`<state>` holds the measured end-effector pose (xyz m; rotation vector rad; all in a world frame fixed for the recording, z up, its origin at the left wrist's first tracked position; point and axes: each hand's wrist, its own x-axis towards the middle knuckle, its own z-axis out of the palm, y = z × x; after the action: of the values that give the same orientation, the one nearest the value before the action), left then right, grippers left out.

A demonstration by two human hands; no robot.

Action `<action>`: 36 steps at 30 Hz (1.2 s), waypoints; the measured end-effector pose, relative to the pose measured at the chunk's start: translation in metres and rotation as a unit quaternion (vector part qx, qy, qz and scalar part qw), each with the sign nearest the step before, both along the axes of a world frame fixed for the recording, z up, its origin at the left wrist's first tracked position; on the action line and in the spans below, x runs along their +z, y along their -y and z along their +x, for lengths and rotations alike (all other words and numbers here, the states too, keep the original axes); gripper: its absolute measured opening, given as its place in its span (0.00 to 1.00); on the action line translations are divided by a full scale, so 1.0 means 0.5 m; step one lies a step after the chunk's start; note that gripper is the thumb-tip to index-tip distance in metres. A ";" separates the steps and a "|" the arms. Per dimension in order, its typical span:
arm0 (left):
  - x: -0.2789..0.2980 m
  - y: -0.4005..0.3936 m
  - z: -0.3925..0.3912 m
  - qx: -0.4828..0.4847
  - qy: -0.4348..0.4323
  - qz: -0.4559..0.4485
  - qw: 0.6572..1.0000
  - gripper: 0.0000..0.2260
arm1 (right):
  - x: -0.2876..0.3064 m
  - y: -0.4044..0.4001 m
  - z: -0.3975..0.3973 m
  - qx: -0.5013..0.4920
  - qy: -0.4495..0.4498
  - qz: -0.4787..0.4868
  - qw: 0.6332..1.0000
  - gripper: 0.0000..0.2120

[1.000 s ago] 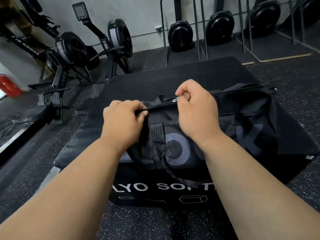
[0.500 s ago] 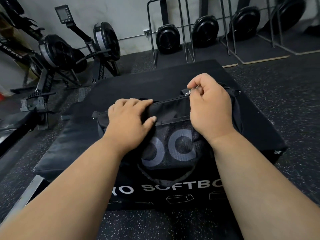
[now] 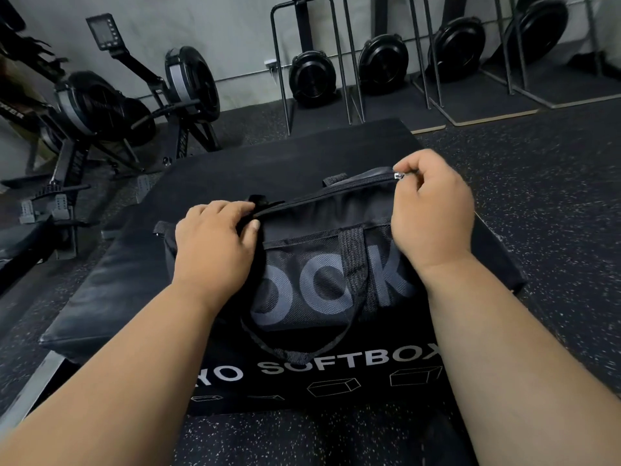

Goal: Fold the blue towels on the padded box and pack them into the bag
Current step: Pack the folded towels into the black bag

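Observation:
A black duffel bag (image 3: 329, 274) with grey letters and a mesh side lies on the black padded box (image 3: 111, 280). My left hand (image 3: 215, 243) grips the bag's left end at the start of the zip. My right hand (image 3: 433, 210) pinches the silver zip pull (image 3: 399, 176) near the bag's right end. The zip line between my hands looks closed. No blue towel is visible; the bag hides its contents. A dark carry strap (image 3: 353, 264) hangs down the bag's front.
Rowing machines (image 3: 111, 105) stand at the left and back left. Upright machines with black flywheels (image 3: 312, 79) line the far wall. Speckled rubber floor (image 3: 554, 196) surrounds the box. A second flat black mat (image 3: 285, 146) lies behind the bag.
My right hand has drawn the zip pull to the right along the bag's top, closing the zip. My left hand stayed gripping the bag's left end. The camera view shifted a little.

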<state>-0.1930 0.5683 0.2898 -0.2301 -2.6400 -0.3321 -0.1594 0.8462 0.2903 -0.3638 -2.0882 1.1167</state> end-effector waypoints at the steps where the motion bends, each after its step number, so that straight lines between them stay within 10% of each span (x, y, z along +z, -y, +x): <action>1: -0.002 -0.001 0.006 -0.012 -0.006 0.004 1.000 0.17 | -0.007 -0.001 0.000 0.001 0.008 -0.003 1.000 0.13; 11: -0.055 0.001 0.025 -0.019 0.182 -0.098 0.978 0.28 | -0.017 -0.035 0.006 -0.037 0.074 -0.033 0.996 0.14; 18: -0.046 -0.005 0.040 -0.031 0.177 -0.097 0.979 0.33 | -0.018 0.037 0.039 -0.024 0.045 0.193 0.980 0.18; 22: -0.058 0.006 0.060 -0.057 0.203 -0.081 0.974 0.38 | -0.067 0.051 0.040 0.081 0.172 0.278 0.942 0.26; 36: -0.097 0.049 0.071 -0.026 0.197 0.012 0.980 0.43 | -0.106 0.018 0.055 0.119 0.274 0.227 0.927 0.37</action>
<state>-0.1573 0.5436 0.2411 -0.2483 -3.0212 -0.4678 -0.1320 0.8373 0.2371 -0.2098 -2.8663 0.6609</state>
